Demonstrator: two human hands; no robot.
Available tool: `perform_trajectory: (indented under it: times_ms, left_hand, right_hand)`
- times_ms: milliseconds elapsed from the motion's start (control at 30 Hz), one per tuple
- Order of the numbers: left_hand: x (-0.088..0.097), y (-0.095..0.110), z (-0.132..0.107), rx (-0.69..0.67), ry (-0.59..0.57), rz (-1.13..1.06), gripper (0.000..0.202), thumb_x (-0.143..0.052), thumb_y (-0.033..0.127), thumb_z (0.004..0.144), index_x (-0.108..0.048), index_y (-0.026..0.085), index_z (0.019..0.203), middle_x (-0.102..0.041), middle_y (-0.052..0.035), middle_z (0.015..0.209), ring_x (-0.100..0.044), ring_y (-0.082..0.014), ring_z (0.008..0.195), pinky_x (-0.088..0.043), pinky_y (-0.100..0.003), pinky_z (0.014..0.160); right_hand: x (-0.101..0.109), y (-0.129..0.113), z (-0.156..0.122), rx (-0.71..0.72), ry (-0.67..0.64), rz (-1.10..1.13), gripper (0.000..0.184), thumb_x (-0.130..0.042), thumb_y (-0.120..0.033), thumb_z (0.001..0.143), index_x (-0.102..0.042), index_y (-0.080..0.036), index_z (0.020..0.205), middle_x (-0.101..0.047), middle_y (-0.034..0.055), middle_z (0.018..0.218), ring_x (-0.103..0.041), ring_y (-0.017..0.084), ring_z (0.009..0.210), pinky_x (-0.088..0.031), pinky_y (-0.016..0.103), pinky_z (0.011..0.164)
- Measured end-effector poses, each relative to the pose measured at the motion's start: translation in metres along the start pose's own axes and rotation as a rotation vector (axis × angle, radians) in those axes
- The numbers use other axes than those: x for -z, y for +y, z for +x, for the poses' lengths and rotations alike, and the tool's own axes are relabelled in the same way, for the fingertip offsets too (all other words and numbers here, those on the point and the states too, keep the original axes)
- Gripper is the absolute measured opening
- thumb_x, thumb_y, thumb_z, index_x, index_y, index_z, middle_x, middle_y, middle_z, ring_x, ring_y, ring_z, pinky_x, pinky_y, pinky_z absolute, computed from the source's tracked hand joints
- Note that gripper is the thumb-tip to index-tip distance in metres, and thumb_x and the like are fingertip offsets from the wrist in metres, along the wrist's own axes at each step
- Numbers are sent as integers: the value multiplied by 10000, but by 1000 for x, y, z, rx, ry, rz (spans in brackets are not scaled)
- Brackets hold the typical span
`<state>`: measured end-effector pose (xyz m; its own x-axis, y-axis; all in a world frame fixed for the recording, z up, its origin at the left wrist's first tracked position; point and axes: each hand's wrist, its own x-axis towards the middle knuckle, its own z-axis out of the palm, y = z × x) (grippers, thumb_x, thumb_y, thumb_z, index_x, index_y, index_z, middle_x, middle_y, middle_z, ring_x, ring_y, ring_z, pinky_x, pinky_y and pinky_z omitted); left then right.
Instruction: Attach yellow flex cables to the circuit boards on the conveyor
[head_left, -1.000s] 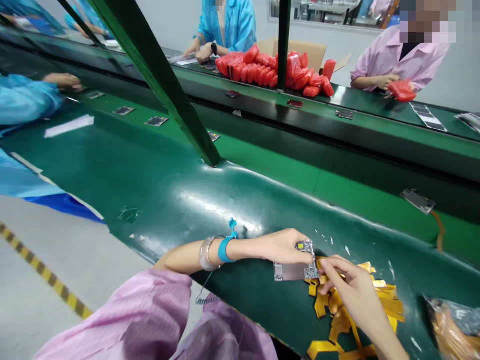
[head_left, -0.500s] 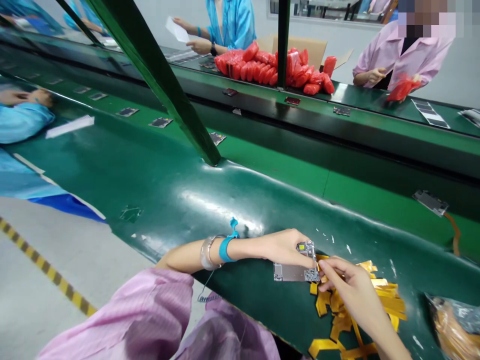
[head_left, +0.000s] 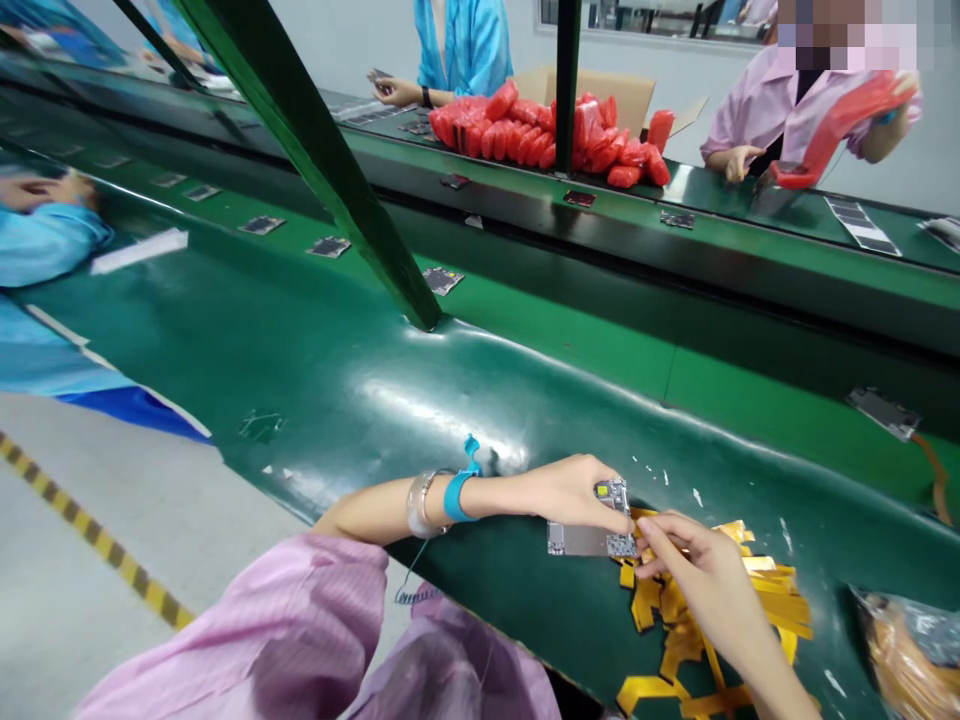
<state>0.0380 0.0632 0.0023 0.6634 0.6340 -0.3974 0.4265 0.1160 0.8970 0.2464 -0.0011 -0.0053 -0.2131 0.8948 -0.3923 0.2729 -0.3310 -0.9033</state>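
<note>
My left hand presses down on a small circuit board that lies on the green mat, fingers closed over its top corner. A blue strap and a clear bangle sit on that wrist. My right hand pinches at the board's right edge, over a heap of yellow flex strips. What the fingertips hold is too small to make out.
A green conveyor belt carries several boards, one with an orange cable at the right. A slanted green post rises ahead. Across the line, people in blue and pink coats handle red bags. A bag of strips lies at lower right.
My hands have barely shifted on the board. The boards on the belt moved right. The person in pink opposite lifted a red bag; the person in blue lowered a white sheet.
</note>
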Motion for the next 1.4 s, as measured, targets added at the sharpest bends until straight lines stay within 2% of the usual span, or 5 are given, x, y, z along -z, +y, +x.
perform_trajectory:
  times_ms: [367,667,1000,1200,1400]
  left_hand:
    - [3,4,0,3,78,22,567,-522,679,856,-415,173,622,-317,47,605,-294,-94,577,-219,-247,514]
    - [9,8,-4,-67,270,43,444,-359,553,996,-545,177,851,-586,6,828,-519,-146,794,-382,-256,747]
    - [43,-20,16,-194,550,-157,498,-422,650,930,-538,222,1156,-587,-101,1307,-556,-267,1233,-449,-395,1016]
    - [51,-52,52,-280,670,-248,535,-601,676,806,-618,173,987,-664,-123,1136,-654,-285,1065,-536,-387,876]
    - [53,-68,73,-370,759,-280,473,-597,622,840,-573,164,953,-663,-95,1006,-675,-219,856,-546,-316,714]
  right_hand:
    - [11,9,12,-49,41,64,619,-553,-715,887,-769,-165,1073,-728,121,1062,-688,208,689,-582,357,775]
    - [4,-22,21,51,17,147,240,-768,-340,783,-764,-101,773,-709,24,700,-646,141,650,-482,212,624]
    - [96,-101,136,136,417,88,184,-636,-287,1001,-660,-124,1081,-686,58,1031,-688,174,858,-599,338,751]
    - [120,-60,144,151,701,-71,303,-626,-331,1001,-612,-140,1235,-623,89,1221,-651,235,1028,-569,419,872]
    - [120,4,103,203,627,-168,222,-612,-324,1012,-654,-129,1110,-675,59,1061,-680,193,903,-582,376,807]
